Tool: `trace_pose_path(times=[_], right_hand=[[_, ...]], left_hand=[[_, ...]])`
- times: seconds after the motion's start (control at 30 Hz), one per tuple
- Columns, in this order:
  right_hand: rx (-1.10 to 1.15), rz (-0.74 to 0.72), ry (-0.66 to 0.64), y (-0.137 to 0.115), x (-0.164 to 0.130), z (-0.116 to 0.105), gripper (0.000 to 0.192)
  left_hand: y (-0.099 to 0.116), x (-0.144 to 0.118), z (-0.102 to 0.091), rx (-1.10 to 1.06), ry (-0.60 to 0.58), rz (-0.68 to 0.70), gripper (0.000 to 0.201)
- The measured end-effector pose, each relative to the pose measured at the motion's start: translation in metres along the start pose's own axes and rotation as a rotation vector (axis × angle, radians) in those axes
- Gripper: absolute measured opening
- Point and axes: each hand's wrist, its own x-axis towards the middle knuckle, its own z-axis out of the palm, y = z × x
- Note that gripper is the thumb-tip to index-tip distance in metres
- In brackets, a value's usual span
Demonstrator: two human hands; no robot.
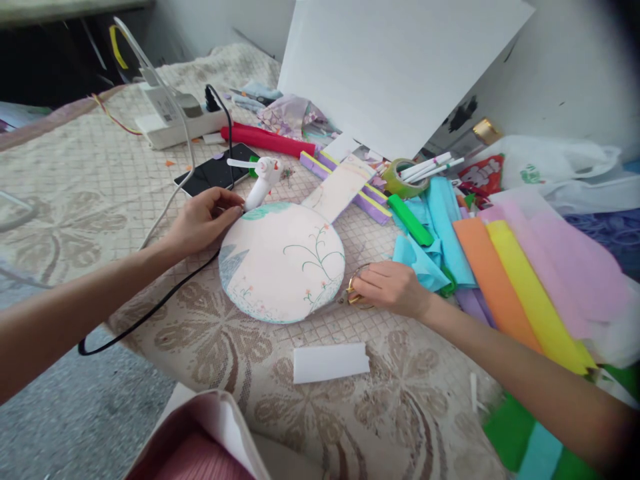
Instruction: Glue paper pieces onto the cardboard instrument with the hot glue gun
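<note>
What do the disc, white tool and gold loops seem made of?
Disc: matte paper or thin card, judging by its flat face and coloured drawing.
White tool: probably moulded plastic, smooth with rounded edges.
Gold loops: likely polished metal, since they shine; the right hand partly hides them.

We are in a home, at what serves as a craft corner: a flower-patterned cloth [85,207] covers the tabletop [127,173], coloured paper sheets [495,283] crowd its right edge, and a tape roll [395,179], a phone [205,175] and a power strip [200,125] lie toward the far edge. Beyond the far left edge stands something dark [40,60], perhaps a cabinet; blur keeps us unsure.
</note>
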Motion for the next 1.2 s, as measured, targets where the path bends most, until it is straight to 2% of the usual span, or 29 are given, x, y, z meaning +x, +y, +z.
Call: trace_pose_path(times=[0.13, 0.27, 0.37, 0.47, 0.57, 0.63, 0.77, 0.83, 0.93, 1.03, 1.13, 1.2], right_hand=[[0.035, 0.153, 0.049, -0.006, -0.007, -0.006, 0.020], [0.036, 0.333, 0.105, -0.024, -0.021, -0.019, 0.022], [0.033, 0.459, 0.074, -0.043, -0.037, -0.026, 0.019], [0.048, 0.592, 0.040, -0.062, -0.055, -0.030, 0.016], [0.091, 0.729, 0.016, -0.078, -0.070, -0.034, 0.015], [0.137, 0.817, -0.023, -0.088, -0.076, -0.036, 0.014], [0.173, 0.954, -0.130, -0.101, -0.079, -0.038, 0.017], [0.157, 1.014, -0.149, -0.105, -0.078, -0.037, 0.020], [0.150, 1.082, -0.125, -0.110, -0.076, -0.034, 0.017], [0.149, 1.086, -0.097, -0.116, -0.077, -0.034, 0.017], [0.136, 1.072, -0.089, -0.123, -0.082, -0.034, 0.019], [0.133, 1.083, -0.089, -0.127, -0.088, -0.033, 0.020]], left_hand=[[-0.001, 0.000, -0.001, -0.031, -0.006, -0.009, 0.029], [0.002, 0.001, -0.002, -0.052, -0.016, -0.015, 0.034], [0.005, 0.001, -0.004, -0.063, -0.008, -0.014, 0.035], [0.011, -0.003, -0.008, -0.032, 0.055, -0.001, 0.034], [0.028, -0.016, -0.011, 0.146, 0.109, 0.129, 0.029], [0.046, -0.032, -0.009, 0.259, 0.045, 0.269, 0.026], [0.079, -0.071, 0.010, 0.250, -0.151, 0.476, 0.021], [0.092, -0.088, 0.027, 0.297, -0.254, 0.512, 0.023], [0.107, -0.104, 0.055, 0.406, -0.284, 0.595, 0.022], [0.118, -0.110, 0.076, 0.545, -0.281, 0.702, 0.010], [0.122, -0.111, 0.082, 0.564, -0.265, 0.766, 0.014], [0.120, -0.113, 0.076, 0.458, -0.262, 0.718, 0.015]])
